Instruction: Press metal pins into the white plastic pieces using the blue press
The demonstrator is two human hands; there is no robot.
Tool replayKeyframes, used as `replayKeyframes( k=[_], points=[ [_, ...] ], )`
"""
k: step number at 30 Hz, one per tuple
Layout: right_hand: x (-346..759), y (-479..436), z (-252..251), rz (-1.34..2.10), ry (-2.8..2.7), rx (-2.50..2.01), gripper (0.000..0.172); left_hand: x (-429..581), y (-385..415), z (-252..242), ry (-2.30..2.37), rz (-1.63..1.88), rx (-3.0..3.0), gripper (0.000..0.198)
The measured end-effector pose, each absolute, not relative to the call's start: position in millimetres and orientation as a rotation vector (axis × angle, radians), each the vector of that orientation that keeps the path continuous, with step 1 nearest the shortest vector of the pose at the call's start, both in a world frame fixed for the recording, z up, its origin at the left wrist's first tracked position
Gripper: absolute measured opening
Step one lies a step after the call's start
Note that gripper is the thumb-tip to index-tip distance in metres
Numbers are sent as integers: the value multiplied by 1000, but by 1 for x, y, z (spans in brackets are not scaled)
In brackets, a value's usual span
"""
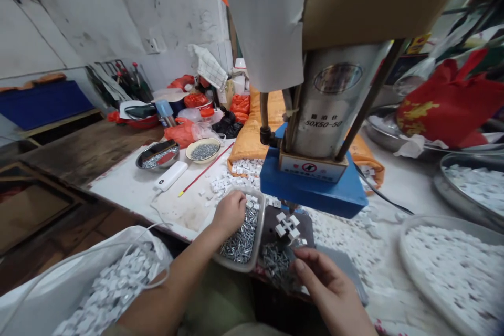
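My left hand is over the far left part of a clear plastic tub filled with steel nails. Its fingers are curled down and their tips are hidden; several small white plastic clips lie beside them. Close to the press, my right hand has thumb and index finger bent together in a pinch; what they hold, if anything, is too blurred to name. Just beyond those fingertips, several white clips sit under the press head, and a heap of loose nails lies nearer me.
The blue-based press stands directly ahead. At right are a round tray and a metal basin of white pieces. A white sack of clips is at lower left. Bowls of nails and a red stick lie farther left.
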State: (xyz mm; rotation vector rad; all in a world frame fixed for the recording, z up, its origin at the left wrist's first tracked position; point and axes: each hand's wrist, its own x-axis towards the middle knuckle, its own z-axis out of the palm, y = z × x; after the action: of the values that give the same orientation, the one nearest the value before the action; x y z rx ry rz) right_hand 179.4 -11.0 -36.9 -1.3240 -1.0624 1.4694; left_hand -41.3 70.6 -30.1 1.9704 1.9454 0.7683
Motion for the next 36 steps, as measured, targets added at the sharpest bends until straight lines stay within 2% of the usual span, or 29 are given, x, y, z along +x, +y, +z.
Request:
replayKeyframes(
  k=[9,16,21,25,29,33,36],
  points=[
    [178,-8,-41,1493,-1054,-1303,32,-30,85,-48,1885,611,2102,12],
    [172,-7,-31,1531,-1018,-1270,32,-34,59,-22,1792,752,2000,18],
    [151,-6,-13,1651,-931,-1194,40,-18,11,9,1444,940,1830,14],
    [147,-8,-11,1602,-965,-1163,35,-2,-4,6,1197,943,1612,4],
    [159,-12,-13,1653,-941,-1173,33,4,-5,-1,1106,924,1543,12],
    [167,-11,-11,1830,-766,-1100,35,7,-7,7,1109,933,1944,25],
    [166,-8,-10,1825,-765,-1111,35,10,-9,8,1123,918,2130,32]
  ],
)
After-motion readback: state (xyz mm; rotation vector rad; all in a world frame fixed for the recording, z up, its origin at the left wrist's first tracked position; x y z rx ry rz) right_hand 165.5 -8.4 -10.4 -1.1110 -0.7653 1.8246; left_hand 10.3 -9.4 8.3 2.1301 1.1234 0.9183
